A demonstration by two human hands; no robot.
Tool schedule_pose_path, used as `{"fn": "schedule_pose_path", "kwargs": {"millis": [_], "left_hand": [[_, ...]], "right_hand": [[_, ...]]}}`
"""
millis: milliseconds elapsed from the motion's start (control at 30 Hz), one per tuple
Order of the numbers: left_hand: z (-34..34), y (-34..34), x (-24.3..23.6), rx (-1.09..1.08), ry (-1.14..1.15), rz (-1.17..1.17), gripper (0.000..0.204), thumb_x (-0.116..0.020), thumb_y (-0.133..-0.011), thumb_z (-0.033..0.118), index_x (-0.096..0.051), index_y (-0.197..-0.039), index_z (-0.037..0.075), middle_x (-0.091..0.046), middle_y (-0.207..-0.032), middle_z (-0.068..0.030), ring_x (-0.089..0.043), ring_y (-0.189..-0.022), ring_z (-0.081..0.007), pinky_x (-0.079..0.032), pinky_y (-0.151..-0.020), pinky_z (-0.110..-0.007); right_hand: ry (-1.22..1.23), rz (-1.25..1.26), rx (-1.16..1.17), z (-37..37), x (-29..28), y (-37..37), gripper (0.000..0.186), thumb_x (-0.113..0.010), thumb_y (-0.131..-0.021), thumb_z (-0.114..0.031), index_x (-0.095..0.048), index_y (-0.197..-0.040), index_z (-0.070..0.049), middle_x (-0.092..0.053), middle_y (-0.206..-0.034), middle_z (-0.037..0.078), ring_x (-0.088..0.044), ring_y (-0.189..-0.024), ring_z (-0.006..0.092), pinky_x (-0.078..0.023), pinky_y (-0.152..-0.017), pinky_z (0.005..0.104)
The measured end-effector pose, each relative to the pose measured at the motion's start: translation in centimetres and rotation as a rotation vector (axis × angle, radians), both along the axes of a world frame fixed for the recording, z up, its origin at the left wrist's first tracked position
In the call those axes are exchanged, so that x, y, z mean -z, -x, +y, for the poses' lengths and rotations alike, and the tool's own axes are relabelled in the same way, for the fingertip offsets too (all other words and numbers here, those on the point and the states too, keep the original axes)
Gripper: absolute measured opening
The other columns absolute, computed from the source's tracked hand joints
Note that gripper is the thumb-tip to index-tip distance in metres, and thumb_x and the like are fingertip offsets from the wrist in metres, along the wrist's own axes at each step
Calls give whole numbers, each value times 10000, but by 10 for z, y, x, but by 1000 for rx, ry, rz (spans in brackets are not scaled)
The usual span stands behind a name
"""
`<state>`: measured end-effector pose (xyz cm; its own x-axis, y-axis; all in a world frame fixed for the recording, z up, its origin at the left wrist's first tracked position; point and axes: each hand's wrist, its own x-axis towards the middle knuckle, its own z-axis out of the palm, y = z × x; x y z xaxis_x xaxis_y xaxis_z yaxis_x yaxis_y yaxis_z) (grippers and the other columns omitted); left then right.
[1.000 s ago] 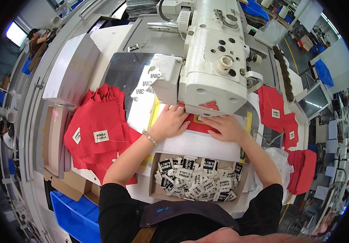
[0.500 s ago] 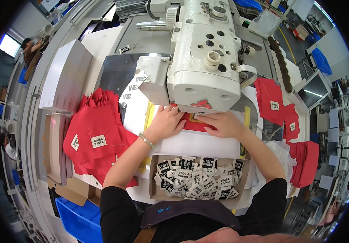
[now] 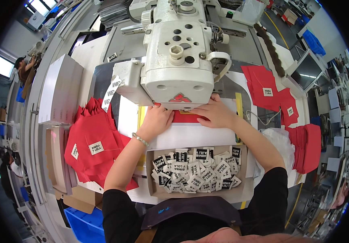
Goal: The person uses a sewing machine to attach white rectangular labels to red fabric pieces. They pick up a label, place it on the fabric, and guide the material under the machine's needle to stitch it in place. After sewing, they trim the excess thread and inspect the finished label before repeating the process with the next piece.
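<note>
Under the front of a large white sewing machine [image 3: 178, 79] lies a piece of red fabric [image 3: 187, 118], its far part hidden by the machine head. My left hand [image 3: 157, 121] rests flat at the fabric's left side, fingers stretched forward and thumb toward the middle. At the right side my right hand [image 3: 214, 114] presses down with its fingers laid out, the tips partly under the machine. A bit of yellow edging shows between the hands. Nearer to me, a shallow cardboard box [image 3: 190, 195] holds many small black and white fabric labels [image 3: 194, 174].
Stacked red fabric pieces [image 3: 88, 135], some bearing white labels, lie at left beside a tall white box [image 3: 63, 89]. More red pieces [image 3: 259, 79] and a folded red stack [image 3: 306, 148] sit at right, near a clear plastic bag [image 3: 279, 146]. A blue bin [image 3: 86, 227] stands at lower left.
The view has shifted, so the machine appears farther left and higher. Both hands stay on the red fabric; the white label seen earlier by my right fingers is now hidden.
</note>
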<state>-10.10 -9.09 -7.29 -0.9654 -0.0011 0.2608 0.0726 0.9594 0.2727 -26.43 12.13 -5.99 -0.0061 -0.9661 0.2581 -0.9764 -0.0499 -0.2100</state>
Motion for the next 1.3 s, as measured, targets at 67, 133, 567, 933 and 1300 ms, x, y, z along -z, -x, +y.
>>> {"fn": "schedule_pose_path", "kwargs": {"millis": [67,133,567,933,1300], "left_hand": [[-3,6,-2,-24,-58,-54,262,-607,-812,142,-619,-1054,42,-614,-1041,-158,-563,-987,-348,-419,-861,-473],[-4,10,-4,-77,-145,-171,221,-603,-808,133,-628,-1004,32,-630,-972,-166,-594,-908,-349,-457,-795,-454],[-10,8,4,2,31,-41,153,-581,-810,131,-644,-910,34,-644,-871,-149,-617,-752,-326,-483,-647,-429],[-10,10,11,-11,5,-8,166,-566,-814,123,-646,-938,47,-632,-961,-123,-586,-893,-328,-446,-782,-457],[-25,-25,-14,4,98,18,376,-590,-820,127,-600,-1190,61,-558,-1170,-60,-512,-1106,-224,-342,-987,-413]], "right_hand": [[-1,23,10,-2,0,4,383,-592,-832,-268,-605,-1205,-179,-594,-1236,-19,-506,-1123,203,-330,-919,435],[2,39,13,-3,1,9,384,-579,-842,-274,-597,-1215,-183,-578,-1265,-21,-495,-1139,205,-328,-923,438],[32,24,25,-4,5,7,354,-596,-834,-269,-622,-1177,-186,-591,-1251,-21,-508,-1103,216,-337,-904,453],[167,170,-2,4,1,-2,376,-657,-774,-186,-642,-1147,-148,-635,-1126,-29,-533,-1012,172,-367,-814,389],[119,189,-93,-5,1,-21,393,-672,-775,-206,-637,-1163,-157,-607,-1202,-42,-538,-1032,135,-386,-889,365]]}}
